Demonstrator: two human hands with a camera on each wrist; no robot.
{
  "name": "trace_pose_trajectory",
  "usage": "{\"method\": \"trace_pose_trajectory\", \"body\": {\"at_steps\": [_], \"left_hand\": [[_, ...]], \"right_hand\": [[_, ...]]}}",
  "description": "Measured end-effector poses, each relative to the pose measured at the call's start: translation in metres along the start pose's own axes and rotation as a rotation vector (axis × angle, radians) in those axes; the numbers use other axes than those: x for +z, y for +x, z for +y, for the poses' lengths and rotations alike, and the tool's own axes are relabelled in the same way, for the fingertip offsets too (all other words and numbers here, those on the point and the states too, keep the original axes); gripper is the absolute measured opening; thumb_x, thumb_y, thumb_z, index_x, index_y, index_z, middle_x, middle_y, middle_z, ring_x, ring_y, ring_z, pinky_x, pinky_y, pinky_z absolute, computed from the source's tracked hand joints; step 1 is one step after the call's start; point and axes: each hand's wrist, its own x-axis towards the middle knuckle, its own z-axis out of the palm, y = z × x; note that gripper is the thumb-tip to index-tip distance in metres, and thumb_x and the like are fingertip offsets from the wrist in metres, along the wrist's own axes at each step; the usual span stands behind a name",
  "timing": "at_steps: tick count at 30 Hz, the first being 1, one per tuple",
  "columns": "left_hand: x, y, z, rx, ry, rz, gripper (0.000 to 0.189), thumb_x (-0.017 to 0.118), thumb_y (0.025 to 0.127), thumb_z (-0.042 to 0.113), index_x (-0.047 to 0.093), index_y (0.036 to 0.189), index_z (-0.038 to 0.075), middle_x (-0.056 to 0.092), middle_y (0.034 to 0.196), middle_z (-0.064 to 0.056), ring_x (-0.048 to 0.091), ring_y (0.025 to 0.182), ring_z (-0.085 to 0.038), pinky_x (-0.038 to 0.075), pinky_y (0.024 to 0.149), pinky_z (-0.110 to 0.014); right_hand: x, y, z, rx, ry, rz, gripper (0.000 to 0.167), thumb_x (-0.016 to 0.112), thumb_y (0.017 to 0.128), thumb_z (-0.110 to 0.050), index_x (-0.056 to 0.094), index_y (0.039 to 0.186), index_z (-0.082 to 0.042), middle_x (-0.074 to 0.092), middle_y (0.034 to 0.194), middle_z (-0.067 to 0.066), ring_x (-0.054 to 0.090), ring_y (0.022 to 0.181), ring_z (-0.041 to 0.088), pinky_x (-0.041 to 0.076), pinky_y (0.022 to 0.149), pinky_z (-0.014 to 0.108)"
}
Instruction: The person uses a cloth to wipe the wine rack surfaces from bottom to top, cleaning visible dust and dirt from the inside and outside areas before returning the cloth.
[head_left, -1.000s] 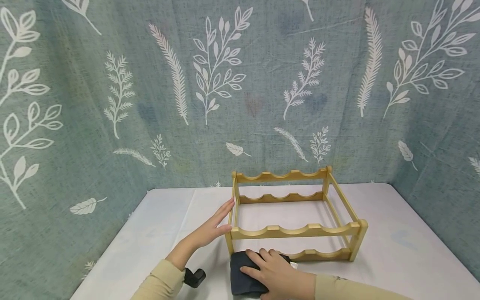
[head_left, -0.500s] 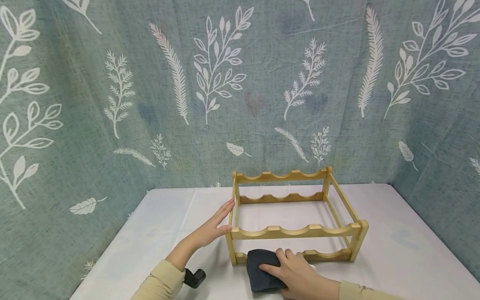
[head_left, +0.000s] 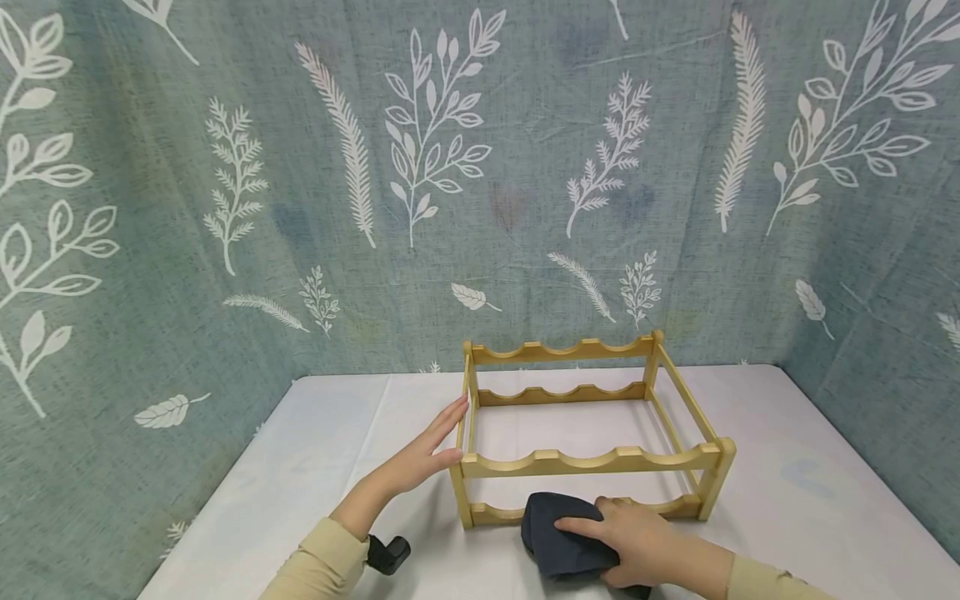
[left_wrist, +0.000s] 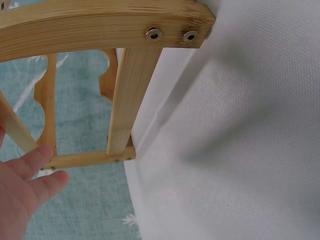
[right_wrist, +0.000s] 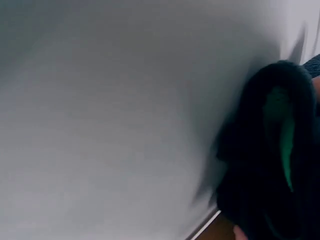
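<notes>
A light wooden wine rack [head_left: 630, 459] with scalloped rails stands on the table. My left hand [head_left: 411, 467] lies with straight fingers against the rack's left side. In the left wrist view, fingers of that hand [left_wrist: 17, 192] show beside the wooden frame [left_wrist: 95, 27]. My right hand [head_left: 641, 542] grips a bunched dark navy cloth [head_left: 558, 533], thumb on the near face. The cloth overlaps the lower front rail in the head view and hides part of it. In the right wrist view, the dark cloth [right_wrist: 255, 170] bulges in a fold, with a green patch inside.
The rack sits on a white-covered table [head_left: 322, 467]. A teal leaf-print curtain [head_left: 517, 183] rises behind the table and on both sides. A black wrist-worn device [head_left: 388, 554] sits at the left wrist.
My right hand has moved right with the cloth along the rack's lower front rail, uncovering the rail's left end. My left hand and the rack have stayed in place.
</notes>
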Motion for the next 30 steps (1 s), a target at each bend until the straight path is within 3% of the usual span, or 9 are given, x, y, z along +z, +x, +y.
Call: {"method": "trace_pose_trajectory", "body": {"at_steps": [7, 14, 19, 24, 27, 30], "left_hand": [[-0.001, 0.001, -0.001, -0.006, -0.003, 0.001, 0.069, 0.046, 0.094, 0.042, 0.008, 0.149, 0.021, 0.001, 0.155, -0.006, 0.002, 0.140, -0.034, 0.014, 0.102, -0.066], [0.000, 0.001, 0.000, -0.005, 0.001, 0.003, 0.070, 0.046, 0.094, 0.043, 0.008, 0.149, 0.020, 0.002, 0.154, -0.006, 0.003, 0.140, -0.034, 0.014, 0.102, -0.066], [0.001, 0.000, -0.001, -0.002, -0.002, 0.002, 0.071, 0.045, 0.094, 0.044, 0.008, 0.149, 0.019, 0.002, 0.154, -0.007, 0.004, 0.139, -0.035, 0.014, 0.102, -0.067], [0.000, 0.000, -0.001, 0.003, -0.004, 0.007, 0.071, 0.045, 0.093, 0.045, 0.009, 0.149, 0.019, 0.002, 0.154, -0.007, 0.004, 0.139, -0.035, 0.014, 0.102, -0.066], [0.000, 0.000, 0.000, 0.001, -0.007, 0.008, 0.071, 0.046, 0.093, 0.044, 0.009, 0.149, 0.019, 0.002, 0.154, -0.007, 0.004, 0.140, -0.035, 0.014, 0.102, -0.066], [0.000, 0.000, 0.000, 0.001, -0.011, 0.003, 0.071, 0.046, 0.094, 0.043, 0.009, 0.149, 0.019, 0.002, 0.154, -0.007, 0.003, 0.140, -0.035, 0.014, 0.102, -0.066]], "right_hand": [[0.001, -0.029, 0.022, 0.056, 0.097, 0.018, 0.079, 0.076, 0.071, -0.037, 0.034, 0.136, -0.046, 0.056, 0.120, 0.018, 0.058, 0.100, 0.032, 0.051, 0.070, 0.042], [0.004, -0.058, 0.040, 0.117, 0.152, -0.010, 0.078, 0.077, 0.070, -0.034, 0.035, 0.135, -0.047, 0.054, 0.120, 0.013, 0.057, 0.098, 0.027, 0.049, 0.065, 0.039], [0.005, -0.079, 0.058, 0.184, 0.210, -0.051, 0.077, 0.077, 0.070, -0.032, 0.038, 0.134, -0.046, 0.055, 0.109, 0.008, 0.055, 0.084, 0.017, 0.047, 0.061, 0.036], [0.006, -0.096, 0.075, 0.315, 0.299, -0.077, 0.076, 0.078, 0.067, -0.035, 0.041, 0.132, -0.044, 0.054, 0.098, 0.007, 0.051, 0.075, 0.014, 0.046, 0.060, 0.039], [0.007, -0.103, 0.081, 0.321, 0.326, -0.057, 0.079, 0.077, 0.067, -0.042, 0.038, 0.135, -0.041, 0.052, 0.101, 0.008, 0.051, 0.077, 0.014, 0.047, 0.060, 0.039], [0.009, -0.106, 0.082, 0.271, 0.332, -0.008, 0.088, 0.074, 0.069, -0.048, 0.030, 0.143, -0.029, 0.050, 0.106, 0.007, 0.053, 0.081, 0.013, 0.047, 0.060, 0.036]]}}
